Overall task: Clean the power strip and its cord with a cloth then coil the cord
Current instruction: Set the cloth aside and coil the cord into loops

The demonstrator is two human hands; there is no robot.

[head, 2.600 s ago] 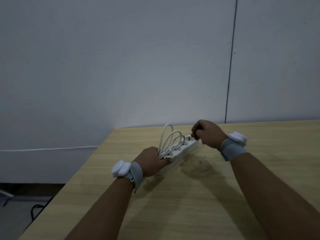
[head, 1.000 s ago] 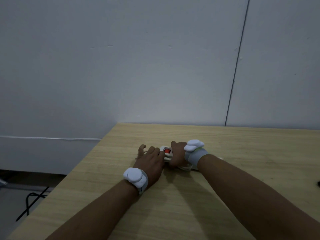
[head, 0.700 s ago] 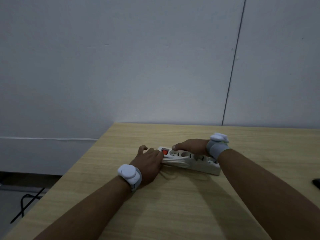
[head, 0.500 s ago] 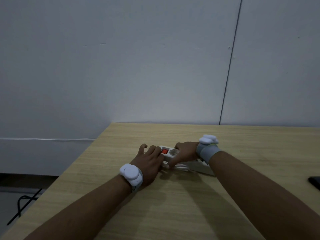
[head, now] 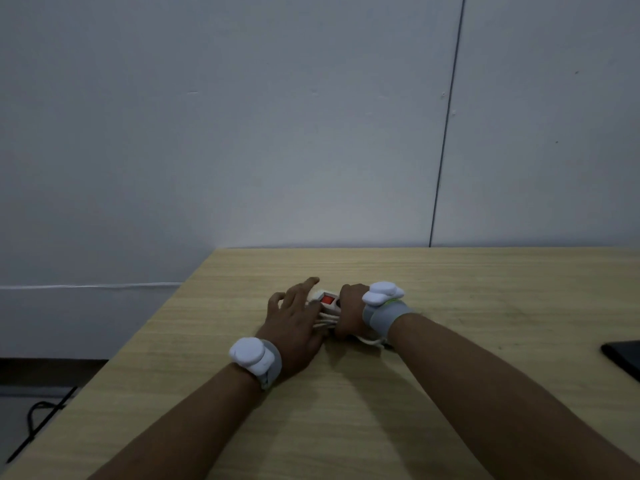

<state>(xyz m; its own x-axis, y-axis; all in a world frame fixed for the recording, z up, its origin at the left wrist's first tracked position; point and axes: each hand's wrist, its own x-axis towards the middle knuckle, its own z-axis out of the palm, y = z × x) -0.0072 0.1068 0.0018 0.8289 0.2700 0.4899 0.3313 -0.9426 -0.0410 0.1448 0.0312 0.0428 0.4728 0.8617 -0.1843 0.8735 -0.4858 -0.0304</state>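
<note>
- The power strip (head: 327, 301) lies on the wooden surface (head: 450, 282), between the two hands and mostly covered by them; only its left end with the red switch (head: 327, 299) shows.
- The cord (head: 325, 320) shows as a few white strands just in front of the strip, running between the hands, and a short loop of it peeks out on the surface under the right wrist.
- The left hand (head: 294, 323) lies palm down over the left end of the strip and the cord, its fingers spread and nearly straight, with the forefinger reaching past the strip.
- The right hand (head: 349, 315) is curled over the strip just right of the switch, knuckles up, fingers wrapped round the strip and the cord strands beside it.
- Each wrist carries a grey band with a white device: left (head: 254, 356), right (head: 382, 294).
- A dark flat object (head: 623, 358) lies at the right edge of the surface, well apart from the hands.
- A black cable (head: 38, 420) lies on the floor at lower left.
</note>
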